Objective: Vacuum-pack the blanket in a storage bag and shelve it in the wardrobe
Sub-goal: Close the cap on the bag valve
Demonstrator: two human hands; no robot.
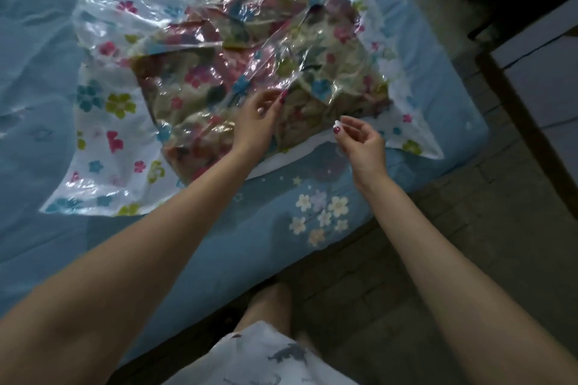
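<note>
Pinching a small white piece (337, 126) between thumb and forefinger, my right hand (359, 141) is hovering just off the bag's near edge. My left hand (256, 122) is resting on the plastic with fingers loosely spread, gripping nothing. I'm seeing the storage bag (103, 109), clear with printed flowers, lying flat on the blue bed sheet (219, 244), its long axis running from near-left to far-right. The blanket (250, 50) is sitting crumpled inside, bunched toward the bag's right half.
</note>
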